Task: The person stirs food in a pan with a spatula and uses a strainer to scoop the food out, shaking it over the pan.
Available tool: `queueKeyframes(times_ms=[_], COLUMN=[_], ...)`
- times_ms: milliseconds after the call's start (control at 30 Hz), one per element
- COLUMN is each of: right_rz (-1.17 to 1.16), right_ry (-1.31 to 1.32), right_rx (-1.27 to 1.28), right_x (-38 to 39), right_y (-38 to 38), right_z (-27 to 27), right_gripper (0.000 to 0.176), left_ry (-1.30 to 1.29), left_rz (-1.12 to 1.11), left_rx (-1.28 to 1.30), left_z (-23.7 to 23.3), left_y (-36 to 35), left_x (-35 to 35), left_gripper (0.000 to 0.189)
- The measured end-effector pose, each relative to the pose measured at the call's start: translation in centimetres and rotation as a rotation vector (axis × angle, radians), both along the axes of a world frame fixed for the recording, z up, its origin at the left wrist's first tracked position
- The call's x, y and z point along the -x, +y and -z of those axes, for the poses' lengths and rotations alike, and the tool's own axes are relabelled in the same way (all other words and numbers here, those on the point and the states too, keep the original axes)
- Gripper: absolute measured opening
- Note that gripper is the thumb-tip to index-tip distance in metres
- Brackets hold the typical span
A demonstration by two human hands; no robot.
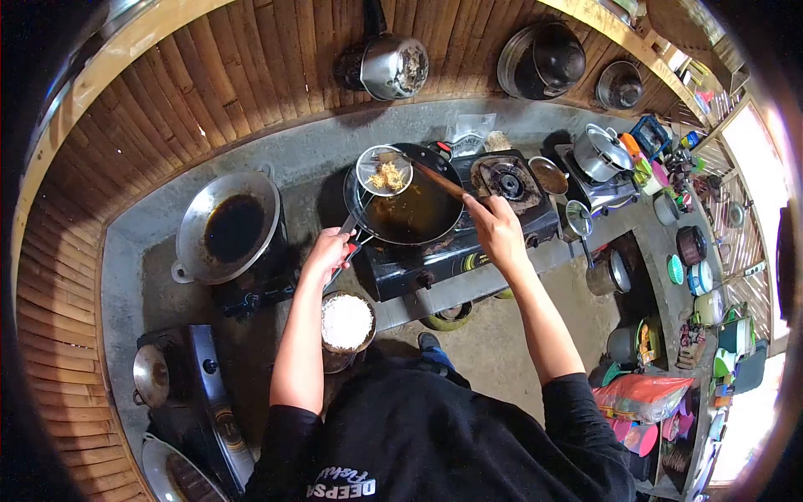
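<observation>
My left hand [329, 251] is closed round the handle of a strainer [363, 172], which is held over a dark frying pan [452, 219]. Golden fried bits [389, 177] lie in the strainer's bowl. In my right hand [495, 224] is a wooden spatula [437, 177], its blade reaching into the strainer beside the bits. Brown oil [406, 216] covers the bottom of the pan, which sits on the left burner of a gas stove [401, 280]. Just below my left hand stands a bowl of white food [346, 322], possibly rice or flour.
A large wok [186, 219] with dark liquid stands at the left. The stove's bare right burner [508, 181] is beside the pan, with a small pan [549, 176] and a steel pot [602, 151] further right. Pots hang on the bamboo wall [276, 58]. Shelves with dishes line the right.
</observation>
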State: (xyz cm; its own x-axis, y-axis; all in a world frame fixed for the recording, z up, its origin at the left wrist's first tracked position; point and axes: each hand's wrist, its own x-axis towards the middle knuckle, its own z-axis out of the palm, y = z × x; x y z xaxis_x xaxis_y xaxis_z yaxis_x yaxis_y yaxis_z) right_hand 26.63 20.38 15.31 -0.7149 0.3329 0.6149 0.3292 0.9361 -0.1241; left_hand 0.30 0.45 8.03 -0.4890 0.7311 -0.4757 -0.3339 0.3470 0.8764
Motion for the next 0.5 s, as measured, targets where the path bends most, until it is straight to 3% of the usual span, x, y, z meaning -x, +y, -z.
queueKeyframes(times_ms=[233,333,500], right_rz=[-0.075,-0.068,0.107], right_ry=[-0.031,-0.053,0.162], right_rx=[-0.116,-0.100,0.194], right_x=[0.8,0.9,0.9], right_y=[0.4,0.4,0.2], right_z=[1.5,1.5,1.0], right_gripper=[0.054,0.048,0.026], left_ry=[0.000,0.005,0.029], left_rz=[0.069,0.062,0.024], left_rx=[-0.024,-0.024,-0.006], left_z=[-0.1,0.0,0.0], left_y=[-0.6,-0.7,-1.0], left_x=[0.0,-0.1,0.4], left_gripper=[0.019,0.019,0.019])
